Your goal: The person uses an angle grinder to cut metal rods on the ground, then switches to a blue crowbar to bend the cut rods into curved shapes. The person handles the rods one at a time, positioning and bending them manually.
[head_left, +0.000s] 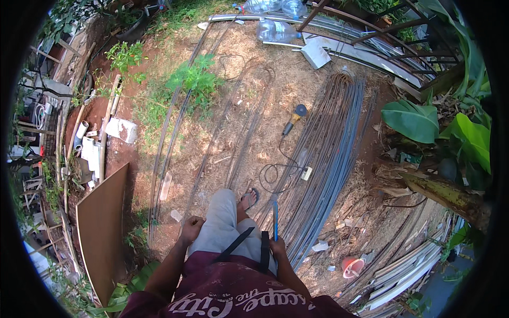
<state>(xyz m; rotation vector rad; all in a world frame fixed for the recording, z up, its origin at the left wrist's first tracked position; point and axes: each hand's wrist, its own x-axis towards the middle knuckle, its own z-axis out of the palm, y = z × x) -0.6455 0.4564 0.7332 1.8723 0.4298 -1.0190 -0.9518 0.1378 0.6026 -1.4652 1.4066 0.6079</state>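
Right hand: fingers wrapped around a blue rod, which points ahead. Left hand: fingers curled; contents cannot be determined. Advisable: firm grip, footing clear of cord and metal bars.

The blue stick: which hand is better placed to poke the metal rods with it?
Probably the right hand: it holds the blue stick and is nearer the metal rods. The left hand, curled, is farther away.
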